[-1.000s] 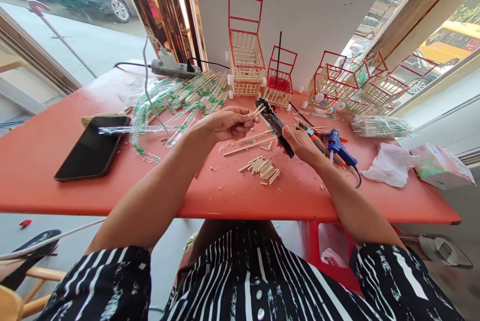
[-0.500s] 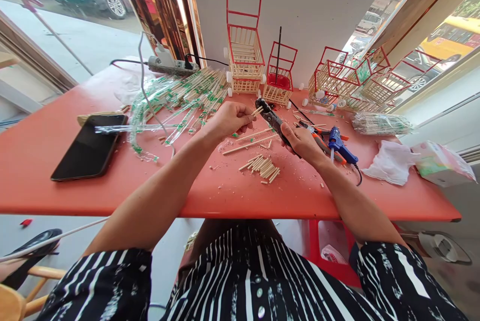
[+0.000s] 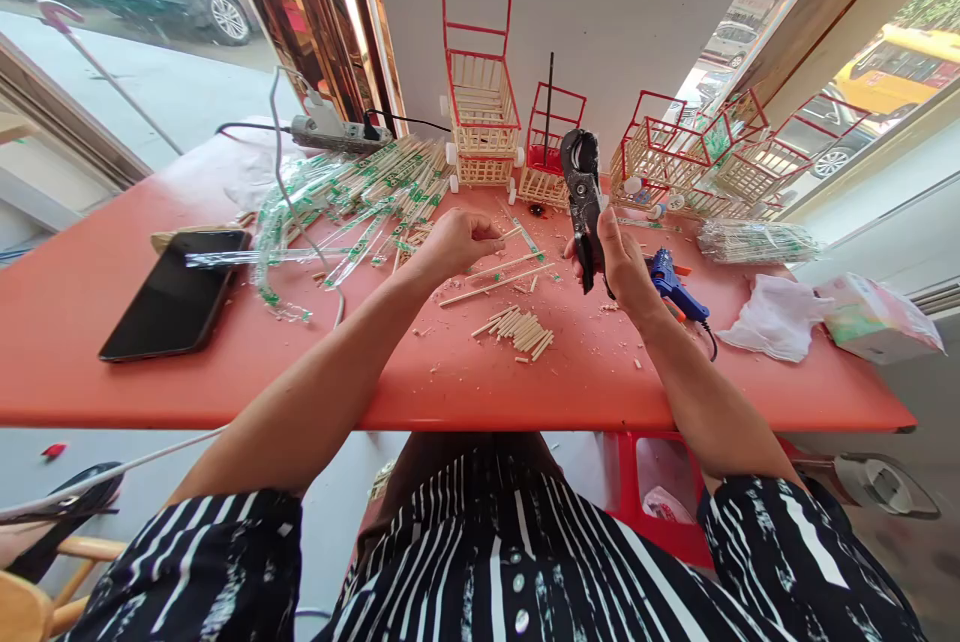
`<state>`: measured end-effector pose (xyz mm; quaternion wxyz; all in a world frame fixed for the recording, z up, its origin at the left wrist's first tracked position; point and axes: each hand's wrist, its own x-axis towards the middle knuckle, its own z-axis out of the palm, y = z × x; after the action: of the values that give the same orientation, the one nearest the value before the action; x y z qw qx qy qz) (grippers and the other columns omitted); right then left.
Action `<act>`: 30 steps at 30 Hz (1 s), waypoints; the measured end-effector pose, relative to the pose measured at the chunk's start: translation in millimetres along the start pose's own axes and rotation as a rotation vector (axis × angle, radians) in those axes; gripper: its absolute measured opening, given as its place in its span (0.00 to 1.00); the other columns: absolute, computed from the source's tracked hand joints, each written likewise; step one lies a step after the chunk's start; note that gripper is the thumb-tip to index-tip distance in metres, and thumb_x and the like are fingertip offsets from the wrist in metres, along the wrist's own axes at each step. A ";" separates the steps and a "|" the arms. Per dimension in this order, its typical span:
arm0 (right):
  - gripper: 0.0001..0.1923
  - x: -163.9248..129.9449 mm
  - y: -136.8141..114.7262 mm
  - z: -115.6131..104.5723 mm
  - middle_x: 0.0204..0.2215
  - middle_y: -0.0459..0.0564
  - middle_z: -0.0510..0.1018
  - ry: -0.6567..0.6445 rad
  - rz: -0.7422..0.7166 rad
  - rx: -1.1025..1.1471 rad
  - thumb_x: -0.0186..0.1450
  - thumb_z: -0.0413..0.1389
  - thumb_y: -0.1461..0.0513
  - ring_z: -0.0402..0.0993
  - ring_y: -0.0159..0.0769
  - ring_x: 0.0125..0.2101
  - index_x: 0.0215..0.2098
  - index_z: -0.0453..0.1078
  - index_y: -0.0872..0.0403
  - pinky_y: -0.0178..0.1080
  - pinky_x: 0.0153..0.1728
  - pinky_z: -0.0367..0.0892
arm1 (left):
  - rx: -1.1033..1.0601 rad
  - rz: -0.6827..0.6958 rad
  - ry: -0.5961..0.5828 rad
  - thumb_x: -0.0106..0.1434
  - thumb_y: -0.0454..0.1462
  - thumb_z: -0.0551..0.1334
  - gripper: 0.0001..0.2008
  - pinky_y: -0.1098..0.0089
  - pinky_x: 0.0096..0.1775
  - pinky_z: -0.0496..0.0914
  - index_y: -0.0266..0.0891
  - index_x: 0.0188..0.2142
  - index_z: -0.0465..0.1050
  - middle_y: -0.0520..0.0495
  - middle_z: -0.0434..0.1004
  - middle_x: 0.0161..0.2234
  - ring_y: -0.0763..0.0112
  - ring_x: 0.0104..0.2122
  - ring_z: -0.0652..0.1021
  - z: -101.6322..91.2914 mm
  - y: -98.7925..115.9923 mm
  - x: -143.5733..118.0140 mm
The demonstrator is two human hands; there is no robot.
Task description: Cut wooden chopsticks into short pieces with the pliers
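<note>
My left hand (image 3: pixel 463 242) is closed in a pinch above the table's middle. A short end of a thin wooden stick (image 3: pixel 512 233) shows at its fingertips. My right hand (image 3: pixel 616 252) is wrapped round the handles of black cutters (image 3: pixel 585 192), held upright with the jaws pointing up and apart from the stick. Below and between my hands lies a pile of short cut stick pieces (image 3: pixel 525 330). Two longer sticks (image 3: pixel 496 284) lie just behind that pile, among crumbs and scraps.
Behind stand small stick-built shopping carts (image 3: pixel 484 102) with red rims. Wrapped sticks (image 3: pixel 390 182) and a phone (image 3: pixel 176 297) lie left on the red table (image 3: pixel 420 392). A blue glue gun (image 3: pixel 677 284), crumpled tissue (image 3: pixel 776 317) and a tissue pack (image 3: pixel 883 317) are at right.
My right hand has raised the cutters and turned them upright, away from the stick in my left hand. My left hand has shifted slightly left and down.
</note>
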<state>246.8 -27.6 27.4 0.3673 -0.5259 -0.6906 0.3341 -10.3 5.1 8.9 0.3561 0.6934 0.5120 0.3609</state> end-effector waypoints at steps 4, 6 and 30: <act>0.54 3.5 -0.5 -7.2 0.25 0.53 0.78 0.078 -0.031 0.040 0.65 0.29 0.25 0.78 0.40 0.27 0.47 0.80 0.52 0.40 0.26 0.72 | 0.070 0.086 0.029 0.56 0.35 0.69 0.06 0.73 0.28 0.61 0.35 0.25 0.80 0.52 0.74 0.21 0.75 0.23 0.69 8.1 -0.2 1.2; 0.54 5.8 -0.1 -12.5 0.25 0.53 0.78 0.123 -0.034 0.029 0.66 0.28 0.26 0.79 0.40 0.28 0.54 0.79 0.51 0.41 0.26 0.72 | 0.094 0.124 0.019 0.56 0.35 0.69 0.05 0.72 0.31 0.62 0.36 0.25 0.80 0.52 0.75 0.22 0.73 0.26 0.71 14.6 3.0 0.8; 0.59 15.0 15.2 -38.9 0.34 0.58 0.79 0.284 -0.090 0.028 0.66 0.18 0.29 0.81 0.42 0.33 0.55 0.75 0.56 0.43 0.32 0.75 | 0.377 0.827 -0.449 0.63 0.22 0.56 0.20 0.64 0.53 0.70 0.37 0.47 0.81 0.38 0.81 0.52 0.60 0.51 0.79 130.9 39.0 27.6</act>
<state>284.9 -6.7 36.6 0.4834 -0.5312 -0.6497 0.2491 126.6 6.9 -17.3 0.1533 0.9508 0.1616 0.2152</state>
